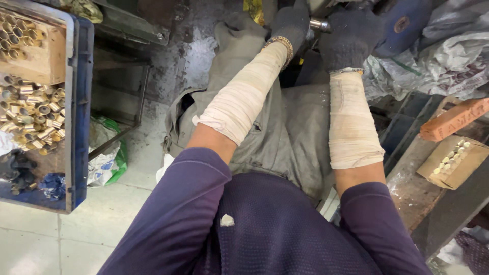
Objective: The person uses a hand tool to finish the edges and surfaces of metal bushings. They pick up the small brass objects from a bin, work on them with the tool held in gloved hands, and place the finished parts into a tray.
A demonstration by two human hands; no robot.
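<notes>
Left hand [290, 23], dark knit glove, fingers curled shut around the short shiny metal cylinder [319, 24] at the top edge of view. Right hand [350, 38], gloved, fist-like, touching the cylinder's other end; grip unclear. Forearms wrapped in cream cloth bandage [244, 97].

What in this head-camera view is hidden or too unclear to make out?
- Short shiny metal rod between the dark-gloved left hand and right hand: mostly covered by the gloves.
- Blue round wheel: cut by the top edge.
- Blue plastic tray of small brass tubes: cut by the left edge.
</notes>
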